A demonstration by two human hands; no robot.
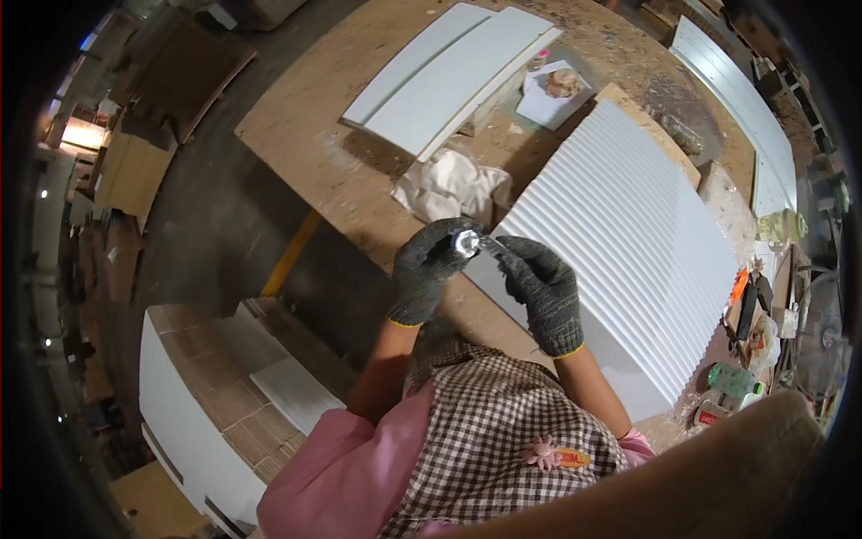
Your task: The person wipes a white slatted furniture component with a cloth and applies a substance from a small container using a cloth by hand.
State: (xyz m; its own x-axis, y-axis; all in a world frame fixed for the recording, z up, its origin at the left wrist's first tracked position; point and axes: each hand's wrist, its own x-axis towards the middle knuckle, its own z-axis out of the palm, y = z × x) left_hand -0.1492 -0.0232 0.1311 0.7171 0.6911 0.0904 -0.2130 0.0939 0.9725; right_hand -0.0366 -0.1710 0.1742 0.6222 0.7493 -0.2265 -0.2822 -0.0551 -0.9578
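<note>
Both my hands wear dark grey knit gloves with yellow cuffs and meet over the near edge of the table. My left hand [426, 269] is closed around a small round object with a shiny silver face [466, 242]; its kind is unclear. Close beside it, the fingers of my right hand [544, 289] are pinched together, with a thin greyish piece [490, 245] at their tips that I cannot identify. Right of my hands lies a white panel with a ribbed top [628, 234]. A crumpled white cloth [453, 186] rests just beyond my left hand.
White flat panels [449, 76] are stacked on the far part of the wooden table [310, 166]. Near them lies a white sheet with a brownish lump [564, 84]. Bottles, including a green one [733, 380], and tools crowd the right. Stacked brown boards [238, 386] stand lower left.
</note>
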